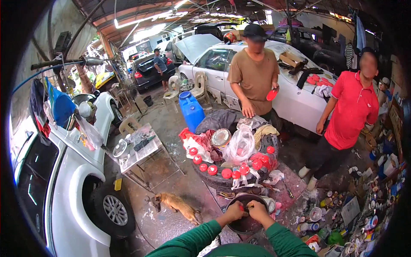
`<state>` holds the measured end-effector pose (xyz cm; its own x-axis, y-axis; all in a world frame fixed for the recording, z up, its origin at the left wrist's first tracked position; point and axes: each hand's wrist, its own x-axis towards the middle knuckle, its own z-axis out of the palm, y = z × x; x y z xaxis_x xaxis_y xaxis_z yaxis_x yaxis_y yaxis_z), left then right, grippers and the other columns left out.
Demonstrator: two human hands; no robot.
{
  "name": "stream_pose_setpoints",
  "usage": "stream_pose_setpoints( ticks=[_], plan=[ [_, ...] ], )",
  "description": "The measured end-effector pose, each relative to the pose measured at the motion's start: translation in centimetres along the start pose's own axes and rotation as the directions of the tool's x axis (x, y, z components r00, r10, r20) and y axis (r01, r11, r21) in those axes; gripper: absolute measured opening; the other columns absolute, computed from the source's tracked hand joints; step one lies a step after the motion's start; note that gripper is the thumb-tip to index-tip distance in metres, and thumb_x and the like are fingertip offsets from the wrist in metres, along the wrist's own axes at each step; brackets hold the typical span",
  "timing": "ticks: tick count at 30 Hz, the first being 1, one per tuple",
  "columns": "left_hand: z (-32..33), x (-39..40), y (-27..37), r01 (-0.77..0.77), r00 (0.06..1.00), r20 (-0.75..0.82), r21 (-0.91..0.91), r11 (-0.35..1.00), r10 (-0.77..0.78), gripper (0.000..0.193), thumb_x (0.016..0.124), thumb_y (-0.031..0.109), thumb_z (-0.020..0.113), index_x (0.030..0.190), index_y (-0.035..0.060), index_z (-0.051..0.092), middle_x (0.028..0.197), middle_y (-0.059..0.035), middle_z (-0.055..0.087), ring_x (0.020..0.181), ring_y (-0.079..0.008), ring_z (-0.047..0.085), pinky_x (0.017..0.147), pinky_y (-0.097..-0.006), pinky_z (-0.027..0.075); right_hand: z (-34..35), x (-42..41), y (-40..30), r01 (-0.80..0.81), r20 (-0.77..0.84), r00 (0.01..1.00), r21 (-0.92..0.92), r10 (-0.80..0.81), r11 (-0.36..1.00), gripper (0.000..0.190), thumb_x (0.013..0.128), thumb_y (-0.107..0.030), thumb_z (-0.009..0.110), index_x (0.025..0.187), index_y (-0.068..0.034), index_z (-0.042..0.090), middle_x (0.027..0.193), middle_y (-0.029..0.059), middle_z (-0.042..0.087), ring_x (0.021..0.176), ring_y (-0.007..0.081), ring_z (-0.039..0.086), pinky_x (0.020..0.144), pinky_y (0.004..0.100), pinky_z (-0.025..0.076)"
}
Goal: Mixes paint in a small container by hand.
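Both of my hands are over a dark round tub (228, 225) with dark liquid in it. My left hand (235, 212) is closed around a small red object (241, 207), mostly covered by the fingers. Close by on the right, my right hand (257, 211) has its fingers bent together near the red object; what they pinch is too small to make out. Just beyond the tub lies a tyre (212, 180), with several small red round parts (226, 173) along its near rim. A crumpled clear plastic bag (240, 141) and a paint can (221, 137) rest on top.
Across the tyre a person (253, 67) holds a red disc (272, 94); another person (351, 109) stands at right. A tan dog (176, 204) lies left of the tub. Cans and litter (334, 205) cover the right floor. A small table (141, 151) and white vehicle (77, 192) stand left.
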<state>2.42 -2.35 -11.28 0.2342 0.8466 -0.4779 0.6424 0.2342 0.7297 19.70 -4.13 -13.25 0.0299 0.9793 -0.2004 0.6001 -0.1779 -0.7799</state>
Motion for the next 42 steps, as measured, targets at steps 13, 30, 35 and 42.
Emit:
stream_pose_setpoints(
  ticks=[13,30,35,42],
  plan=[
    [0.5,-1.5,-0.7,-0.276,0.948,-0.18,-0.054,0.96,0.263,0.058,0.074,0.028,0.088,0.117,-0.0011,0.061,0.098,-0.0187,0.073,0.088,-0.0295,0.072,0.08,-0.0407,0.056,-1.3,-3.4,-4.7,0.166,0.22,0.966,-0.114,-0.138,0.979,0.044,0.104,-0.038,0.05,0.123,-0.004,0.072,0.113,0.0259,0.072,0.106,0.046,0.068,0.096,0.0535,0.052],
    [0.6,-1.4,-2.5,-0.197,0.937,-0.255,0.177,0.964,0.238,0.049,0.087,0.037,0.07,0.112,-0.004,0.058,0.102,-0.0339,0.07,0.101,-0.0504,0.068,0.086,-0.0554,0.054,-1.7,-5.1,-6.2,0.388,0.167,0.909,-0.001,-0.383,0.922,0.049,0.108,-0.031,0.043,0.143,0.0,0.058,0.152,0.0237,0.052,0.139,0.0384,0.052,0.116,0.0444,0.041],
    [0.0,-2.4,0.3,-0.175,0.931,-0.294,0.158,0.972,0.215,0.047,0.088,0.034,0.07,0.113,-0.0043,0.058,0.101,-0.033,0.07,0.1,-0.0508,0.069,0.085,-0.055,0.055,-1.8,-3.2,-5.3,0.312,0.217,0.931,-0.061,-0.292,0.948,0.048,0.107,-0.029,0.045,0.143,0.0,0.057,0.15,0.0254,0.052,0.137,0.0382,0.053,0.116,0.0445,0.042],
    [0.6,-3.3,1.2,-0.176,0.943,-0.277,0.063,0.982,0.187,0.039,0.089,0.028,0.072,0.112,-0.0019,0.062,0.101,-0.0303,0.071,0.099,-0.0461,0.071,0.083,-0.0496,0.055,-2.5,-4.6,-4.5,0.402,0.124,0.906,0.041,-0.404,0.915,0.049,0.107,-0.03,0.044,0.14,0.003,0.059,0.146,0.028,0.055,0.135,0.0424,0.054,0.114,0.0466,0.043]
  ],
)
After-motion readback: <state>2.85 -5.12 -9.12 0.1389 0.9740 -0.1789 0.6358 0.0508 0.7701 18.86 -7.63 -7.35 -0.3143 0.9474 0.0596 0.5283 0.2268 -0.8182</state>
